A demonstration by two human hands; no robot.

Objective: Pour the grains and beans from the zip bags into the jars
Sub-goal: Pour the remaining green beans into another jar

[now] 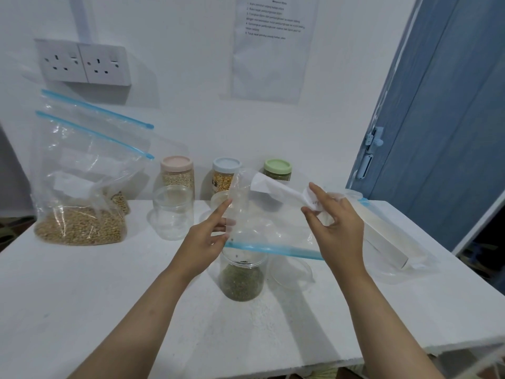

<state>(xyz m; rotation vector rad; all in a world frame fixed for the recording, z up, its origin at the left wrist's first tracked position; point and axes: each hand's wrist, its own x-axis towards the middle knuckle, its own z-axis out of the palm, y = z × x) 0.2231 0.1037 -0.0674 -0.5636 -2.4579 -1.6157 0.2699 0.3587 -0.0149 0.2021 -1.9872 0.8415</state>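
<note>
Both hands (273,228) pinch empty zip bag (273,225) over open jar (241,277), mid-table (109,310).

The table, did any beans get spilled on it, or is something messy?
A few pale specks lie on the table around the jar of green beans, too small to tell what they are. Both hands, left and right, hold an upside-down, nearly empty bag over that jar. A few dark bits cling inside the jar's neck.

Upturned emptied zip bag (273,222), over half-filled, seemingly green-bean jar (241,277)
</note>
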